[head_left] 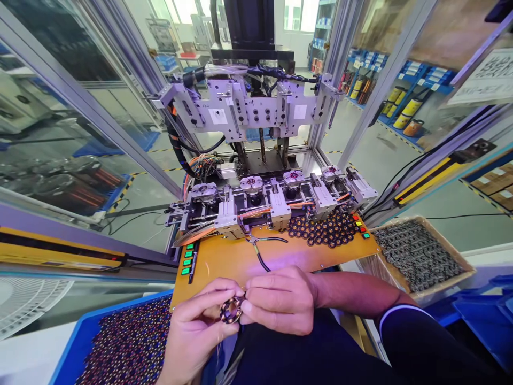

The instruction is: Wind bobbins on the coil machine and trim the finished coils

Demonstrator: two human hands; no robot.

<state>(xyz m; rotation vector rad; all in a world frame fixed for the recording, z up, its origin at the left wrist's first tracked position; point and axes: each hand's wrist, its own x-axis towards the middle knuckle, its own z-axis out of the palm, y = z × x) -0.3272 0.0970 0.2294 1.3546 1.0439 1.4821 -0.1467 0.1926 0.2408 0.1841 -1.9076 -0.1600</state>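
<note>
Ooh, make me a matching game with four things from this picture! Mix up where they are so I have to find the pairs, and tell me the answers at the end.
Things:
1. ring
2. pliers
3. blue tray
4. tan box

Places:
A. lying on the orange board
B. at the right side, full of grey parts
C. in the left hand, with the right hand at its edge
D. at the lower left, heaped with small dark parts

Right pairs: 1-C, 2-A, 3-D, 4-B
</note>
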